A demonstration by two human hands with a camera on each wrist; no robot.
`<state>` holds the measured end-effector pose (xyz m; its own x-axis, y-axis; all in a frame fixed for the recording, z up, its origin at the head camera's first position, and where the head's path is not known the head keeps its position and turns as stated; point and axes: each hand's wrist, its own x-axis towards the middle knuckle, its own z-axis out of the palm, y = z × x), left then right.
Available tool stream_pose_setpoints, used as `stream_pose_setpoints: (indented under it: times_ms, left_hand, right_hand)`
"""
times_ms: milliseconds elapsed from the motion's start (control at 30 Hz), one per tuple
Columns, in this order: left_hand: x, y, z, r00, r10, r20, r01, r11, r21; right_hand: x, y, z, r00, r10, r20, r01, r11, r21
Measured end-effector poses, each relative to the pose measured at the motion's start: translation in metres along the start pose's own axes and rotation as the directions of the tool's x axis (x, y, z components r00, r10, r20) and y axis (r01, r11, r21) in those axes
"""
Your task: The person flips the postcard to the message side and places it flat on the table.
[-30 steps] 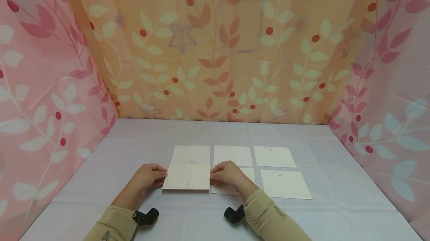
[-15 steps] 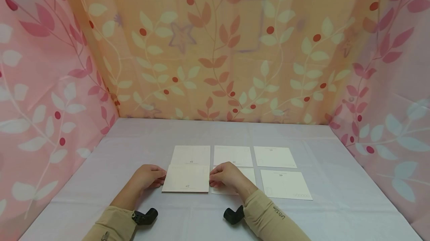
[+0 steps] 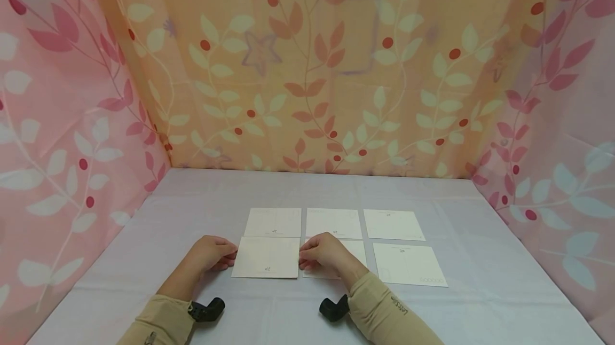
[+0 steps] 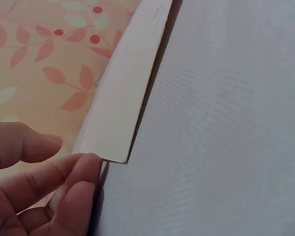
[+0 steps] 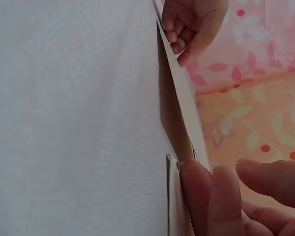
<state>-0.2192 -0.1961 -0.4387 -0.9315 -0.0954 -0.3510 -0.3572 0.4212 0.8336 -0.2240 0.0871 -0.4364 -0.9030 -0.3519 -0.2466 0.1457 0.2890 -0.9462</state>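
Between the two hands lies a cream postcard (image 3: pixel 267 257), front left among several similar ones, with a small printed mark near its front edge. My left hand (image 3: pixel 213 253) is at its left edge; in the left wrist view the fingertips (image 4: pixel 91 164) touch the card's corner while the thumb stays apart. At the opposite edge is my right hand (image 3: pixel 323 250), partly covering the middle front postcard (image 3: pixel 354 251). In the right wrist view its fingertips (image 5: pixel 194 174) touch the edge, thumb raised away. A dark gap shows beneath the card there.
Behind lie the back left postcard (image 3: pixel 274 222), the back middle postcard (image 3: pixel 332 222) and the back right postcard (image 3: pixel 394 225). A front right postcard (image 3: pixel 410 265) lies beyond my right hand. Patterned cloth (image 3: pixel 307 67) walls in the white table (image 3: pixel 216 190) on three sides.
The front left postcard has come down and slightly toward me, its front edge lower, so more of the back left postcard shows. Both hands have barely moved.
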Motion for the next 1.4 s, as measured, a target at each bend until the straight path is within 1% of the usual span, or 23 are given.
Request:
stream_pose_setpoints:
  times_ms: [133, 333, 500, 667, 867, 933, 1067, 1167, 1267, 1400]
  left_hand:
    - [0.0, 0.0, 0.0, 1.0, 0.004, 0.004, -0.004, 1.0, 0.007]
    - [-0.003, 0.002, 0.0, 1.0, 0.014, 0.009, -0.014, 1.0, -0.012]
    - [-0.005, 0.002, 0.0, 1.0, 0.01, 0.024, -0.009, 1.0, -0.016]
    - [-0.005, 0.003, -0.001, 1.0, -0.007, 0.029, 0.008, 1.0, -0.029]
    - [-0.004, 0.003, 0.0, 0.999, -0.007, 0.04, 0.008, 1.0, -0.014]
    - [-0.004, 0.004, 0.0, 0.999, -0.001, 0.043, 0.001, 1.0, -0.001]
    - [-0.002, 0.007, -0.001, 0.999, 0.018, 0.049, -0.019, 1.0, 0.024]
    - [-0.001, 0.011, -0.002, 0.998, 0.046, 0.048, -0.047, 0.998, 0.031]
    - [0.0, 0.016, -0.003, 0.995, 0.087, 0.048, -0.089, 0.995, 0.036]
    - [0.001, 0.023, -0.001, 0.985, 0.157, 0.067, -0.16, 0.986, 0.046]
  right_hand:
    - [-0.001, 0.0, 0.0, 1.0, -0.01, 0.004, 0.01, 1.0, -0.009]
    - [-0.001, 0.001, -0.002, 1.0, -0.01, 0.005, 0.01, 1.0, -0.027]
    - [-0.002, 0.002, -0.002, 1.0, 0.001, 0.009, -0.001, 1.0, -0.014]
    - [-0.004, 0.003, -0.004, 1.0, -0.01, 0.008, 0.01, 1.0, -0.009]
    - [-0.004, 0.001, -0.009, 0.999, -0.038, -0.006, 0.037, 0.999, -0.031]
    - [-0.004, 0.0, -0.01, 0.999, -0.036, -0.008, 0.035, 0.999, -0.021]
    - [-0.004, -0.004, -0.013, 0.999, -0.033, -0.014, 0.033, 0.999, -0.015]
    - [-0.005, -0.009, -0.017, 0.999, -0.032, -0.02, 0.032, 0.999, -0.011]
    - [-0.006, -0.013, -0.021, 0.999, -0.038, -0.024, 0.038, 0.999, -0.012]
    - [-0.005, -0.016, -0.029, 0.994, -0.079, -0.071, 0.077, 0.997, -0.031]
